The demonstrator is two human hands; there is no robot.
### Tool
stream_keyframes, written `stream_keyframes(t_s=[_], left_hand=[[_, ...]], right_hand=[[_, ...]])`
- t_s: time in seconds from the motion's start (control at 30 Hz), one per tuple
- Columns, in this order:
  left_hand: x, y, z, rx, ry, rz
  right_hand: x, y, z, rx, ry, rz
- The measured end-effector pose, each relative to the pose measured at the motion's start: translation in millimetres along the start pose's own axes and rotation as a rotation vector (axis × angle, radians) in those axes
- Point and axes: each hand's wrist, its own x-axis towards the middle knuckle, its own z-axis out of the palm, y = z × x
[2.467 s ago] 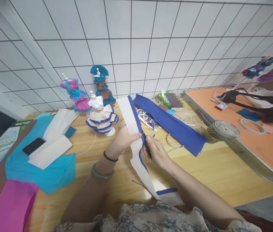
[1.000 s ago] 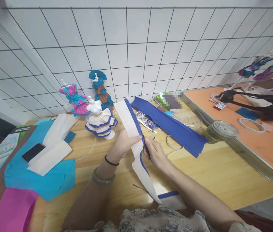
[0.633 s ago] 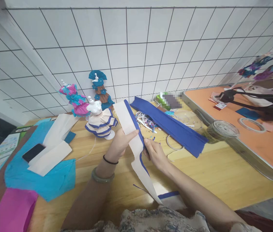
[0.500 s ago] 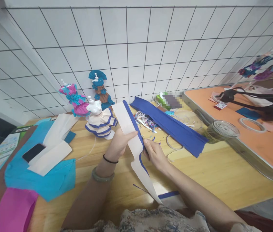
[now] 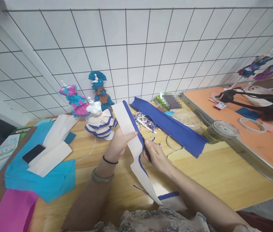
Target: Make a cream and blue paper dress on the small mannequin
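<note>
A long cream paper strip [image 5: 122,117] with a blue border runs from the table's middle down toward my lap. My left hand [image 5: 120,143] pinches it from the left, thumb on top near the blue edge. At that border, my right hand [image 5: 156,154] is closed around black scissors [image 5: 147,150], mostly covered by the fingers; their blades cannot be made out. Below the hands the strip bends and twists. Just beyond my left hand stands a small figure in a cream dress [image 5: 101,120] with blue bands.
A wide blue paper strip [image 5: 167,124] lies to the right, near paper scraps [image 5: 146,120], a tape ring [image 5: 174,143] and a clear round container [image 5: 222,130]. Turquoise paper [image 5: 54,180] and a phone [image 5: 33,153] are at left. Two more dressed figures stand by the tiled wall.
My right hand has opened slightly and shifted a little, so more of the black scissors shows. The left hand and the strip stay nearly where they were.
</note>
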Motion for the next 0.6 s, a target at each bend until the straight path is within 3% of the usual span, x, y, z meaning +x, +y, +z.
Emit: stream_keyframes(t_s=[0.6], left_hand=[[0.0, -1.2, 0.1, 0.017, -0.05, 0.029]], right_hand=[[2.6, -1.2, -1.3, -0.035, 0.048, -0.019]])
